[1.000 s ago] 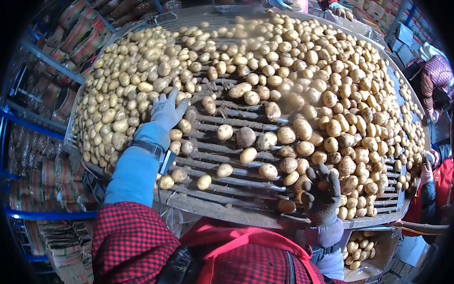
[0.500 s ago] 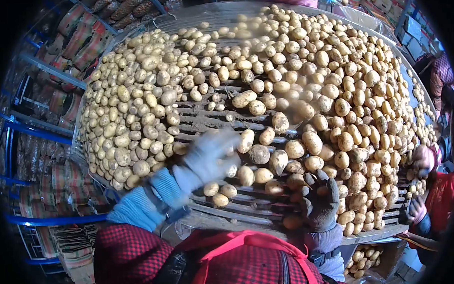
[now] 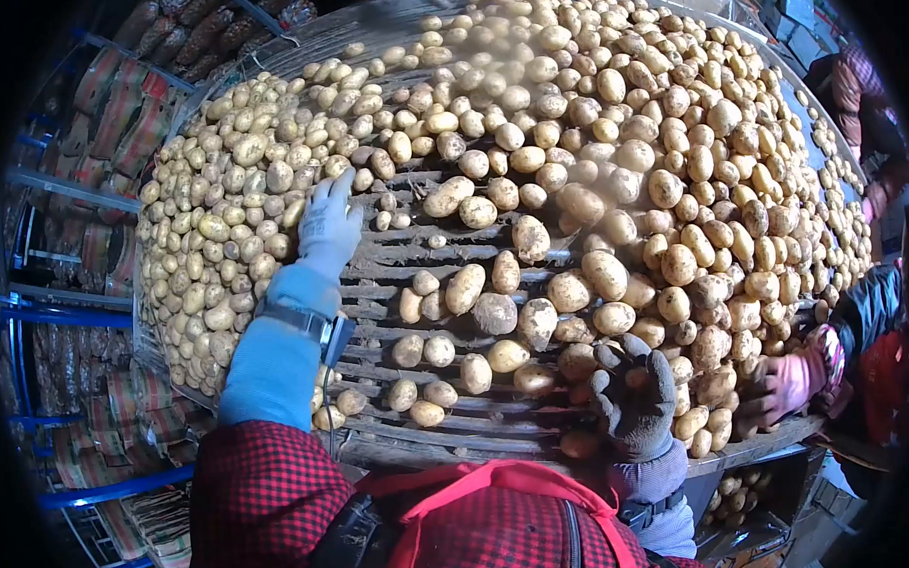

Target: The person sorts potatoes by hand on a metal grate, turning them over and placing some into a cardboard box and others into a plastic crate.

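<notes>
My left hand (image 3: 330,228), in a light grey-blue glove, reaches forward to the edge of the left-hand heap of potatoes (image 3: 217,227). Its fingers are stretched out and touch the potatoes there; nothing shows in its grasp. Near the front edge, my right hand (image 3: 641,413) wears a dark grey glove. Its thumb and fingers curl around a small potato (image 3: 637,377), partly hidden by them. Loose potatoes, among them a round brownish one (image 3: 495,314), lie on the slats (image 3: 389,266) between my hands.
A large heap of potatoes (image 3: 712,195) covers the right side of the slatted table. A co-worker's pink-gloved hand (image 3: 784,388) rests by the front right edge. Shelves with stacked bags (image 3: 128,105) stand at the left. More potatoes (image 3: 732,500) lie below the table.
My left hand has swung forward and left from the middle slats to the left heap. My right hand stays nearly in place. The co-worker's pink-gloved hand has come closer along the front edge.
</notes>
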Demonstrator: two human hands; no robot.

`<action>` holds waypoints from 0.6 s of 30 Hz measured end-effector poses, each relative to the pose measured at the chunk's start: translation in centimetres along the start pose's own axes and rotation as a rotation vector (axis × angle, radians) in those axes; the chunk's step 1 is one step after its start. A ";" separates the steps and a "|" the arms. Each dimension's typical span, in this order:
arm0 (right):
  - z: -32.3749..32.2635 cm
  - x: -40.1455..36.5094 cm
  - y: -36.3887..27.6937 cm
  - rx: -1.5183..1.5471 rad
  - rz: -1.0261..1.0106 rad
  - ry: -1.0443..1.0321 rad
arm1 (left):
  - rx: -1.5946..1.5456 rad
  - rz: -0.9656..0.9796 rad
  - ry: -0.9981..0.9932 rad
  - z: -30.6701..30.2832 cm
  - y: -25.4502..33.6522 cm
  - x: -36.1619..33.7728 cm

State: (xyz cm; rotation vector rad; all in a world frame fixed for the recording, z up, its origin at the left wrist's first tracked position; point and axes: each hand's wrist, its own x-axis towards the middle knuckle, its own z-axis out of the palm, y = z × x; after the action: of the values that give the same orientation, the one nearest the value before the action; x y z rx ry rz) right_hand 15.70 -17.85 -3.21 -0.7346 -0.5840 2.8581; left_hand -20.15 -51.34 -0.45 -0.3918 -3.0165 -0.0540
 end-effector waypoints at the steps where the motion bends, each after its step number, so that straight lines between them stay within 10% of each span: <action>1: 0.0 0.1 -0.1 -0.057 -0.024 -0.014 | -0.140 0.069 0.074 -0.1 -0.6 -1.2; 3: 0.6 0.1 0.0 0.091 0.000 -0.002 | -0.143 0.052 0.130 -1.2 0.5 -4.5; 5: 0.2 0.1 0.1 -0.004 -0.030 -0.024 | -0.828 0.048 -0.518 -3.2 1.8 -7.2; 9: -0.1 0.3 0.3 0.045 -0.021 -0.021 | -0.206 0.206 0.052 -3.9 0.7 -3.7; 18: -0.2 0.2 0.0 -0.129 -0.045 -0.005 | 0.139 -0.032 -0.331 -3.5 1.6 6.8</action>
State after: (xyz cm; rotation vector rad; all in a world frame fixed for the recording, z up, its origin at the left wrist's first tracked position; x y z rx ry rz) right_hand 15.65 -17.70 -3.44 -0.7231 -0.7809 2.8024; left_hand -25.92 -48.23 3.73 -0.3722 -3.3238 0.2404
